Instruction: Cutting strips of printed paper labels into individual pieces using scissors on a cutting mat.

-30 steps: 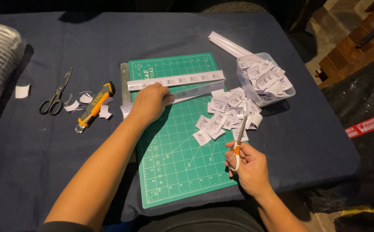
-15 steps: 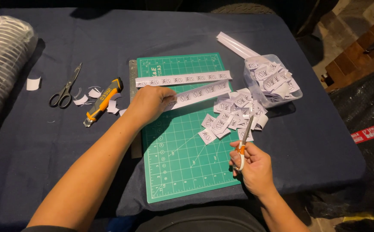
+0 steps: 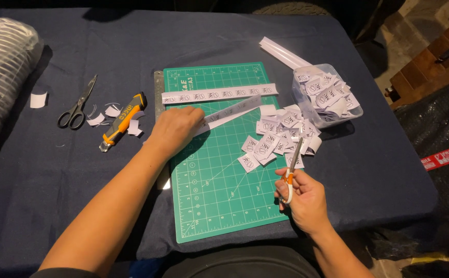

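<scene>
My left hand (image 3: 175, 128) rests on the green cutting mat (image 3: 219, 180) and pinches the near end of a long white printed paper strip (image 3: 232, 110), which slants up to the right. A second printed strip (image 3: 219, 94) lies flat just beyond it. My right hand (image 3: 304, 198) holds orange-handled scissors (image 3: 291, 167), blades pointing up toward a pile of cut paper labels (image 3: 278, 139) on the mat's right side. A clear plastic tub (image 3: 327, 98) holding more cut labels stands to the right of the pile.
A metal ruler (image 3: 158, 87) lies along the mat's left edge. Left of it are an orange utility knife (image 3: 124, 121), black scissors (image 3: 77, 105) and small paper scraps (image 3: 38, 99). A stack of clear plastic lids (image 3: 0, 67) fills the far left. More strips (image 3: 283, 51) lie behind the tub.
My left hand has closed on the slanted strip's end and drawn it slightly toward me. The right hand with the scissors has stayed near the label pile.
</scene>
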